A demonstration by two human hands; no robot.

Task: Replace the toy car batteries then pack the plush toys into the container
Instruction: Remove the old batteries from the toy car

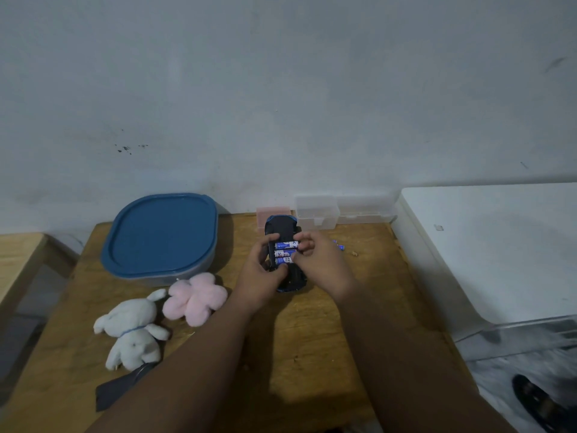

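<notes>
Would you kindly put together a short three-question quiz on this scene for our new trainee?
1. True or false: the container already has its blue lid off.
2. How many batteries show in the open bay of the toy car?
3. Which plush lies nearer the container: A) the pink plush or B) the white plush?

Key:
1. False. The lid is on.
2. Three, lying side by side, with the left hand and right hand holding the upturned car on the wooden table.
3. A. It lies just in front of the container; the white one lies closer to the person.
</notes>
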